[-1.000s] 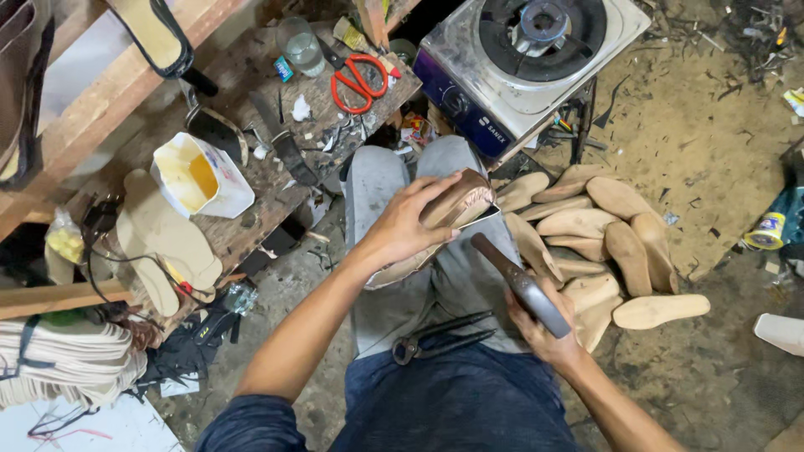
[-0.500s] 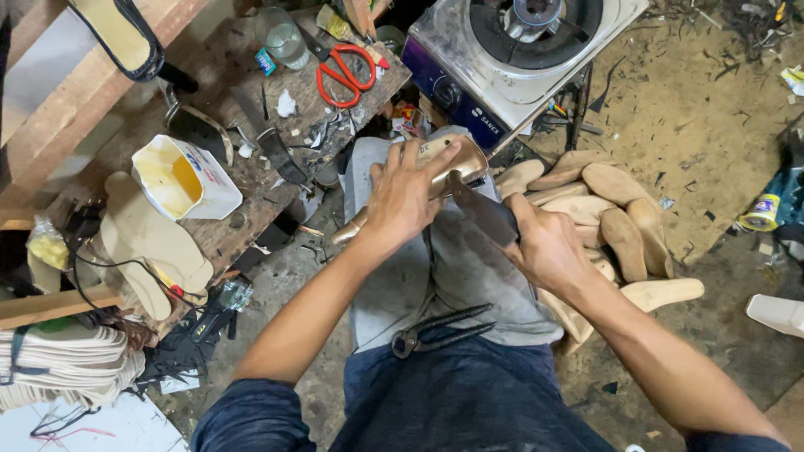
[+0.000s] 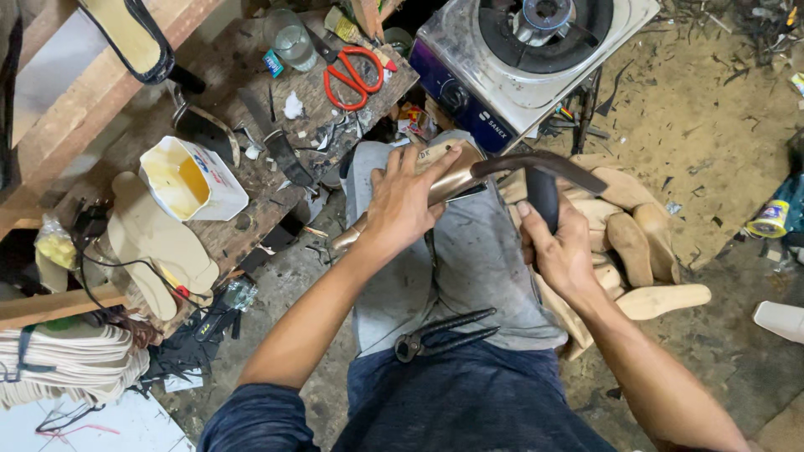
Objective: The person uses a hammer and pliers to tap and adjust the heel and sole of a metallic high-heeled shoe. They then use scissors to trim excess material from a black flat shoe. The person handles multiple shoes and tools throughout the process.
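My left hand (image 3: 404,203) presses flat on a shiny tan shoe upper on a last (image 3: 448,180) that lies across my knees. My right hand (image 3: 554,249) grips the black handle of a curved dark metal hammer-like tool (image 3: 543,164), whose head arches over the toe end of the shoe. Black pincers (image 3: 448,332) rest on my lap, on the grey cloth (image 3: 477,268) that covers my thighs.
A pile of wooden lasts (image 3: 636,243) lies on the floor at my right. A gas stove (image 3: 536,50) stands ahead. The wooden bench (image 3: 243,209) at the left carries red scissors (image 3: 356,75), a white glue tub (image 3: 188,180), a knife and scraps. Insoles (image 3: 155,243) lean below.
My right hand has swung the tool from beside my right thigh up to the shoe's toe. My left hand stays pressed on the shoe, which has shifted slightly.
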`<state>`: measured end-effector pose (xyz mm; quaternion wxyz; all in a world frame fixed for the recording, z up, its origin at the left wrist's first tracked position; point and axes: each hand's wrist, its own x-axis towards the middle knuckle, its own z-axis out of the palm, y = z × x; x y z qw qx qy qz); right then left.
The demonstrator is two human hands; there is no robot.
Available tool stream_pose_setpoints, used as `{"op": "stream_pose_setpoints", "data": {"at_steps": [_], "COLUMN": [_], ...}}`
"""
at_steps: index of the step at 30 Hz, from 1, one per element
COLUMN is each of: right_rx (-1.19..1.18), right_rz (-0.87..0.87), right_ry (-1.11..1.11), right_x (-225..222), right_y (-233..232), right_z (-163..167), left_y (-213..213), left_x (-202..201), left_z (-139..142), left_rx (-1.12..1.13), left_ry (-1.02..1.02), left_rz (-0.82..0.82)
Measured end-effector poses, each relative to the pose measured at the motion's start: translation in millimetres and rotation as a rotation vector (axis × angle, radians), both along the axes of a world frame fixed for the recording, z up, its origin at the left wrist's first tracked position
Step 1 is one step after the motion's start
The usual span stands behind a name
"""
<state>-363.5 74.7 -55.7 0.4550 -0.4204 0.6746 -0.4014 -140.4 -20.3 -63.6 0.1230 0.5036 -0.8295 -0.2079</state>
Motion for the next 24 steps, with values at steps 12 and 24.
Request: {"op": "stream_pose_setpoints", "data": {"at_steps": [12,24], "right_rx": [-0.45,-0.381], "right_rz": [0.611,1.234], "right_ry": [0.421,0.64], "right_x": [-63,88], "right_y": [104,63], "right_z": [-75,-37], "left_y": [-12,17], "left_x": [51,59], "left_z": [42,47], "left_rx": [-0.139,-0.348], "left_ry": [0.861,0.8], "left_rz": [-0.013,-0.133]}}
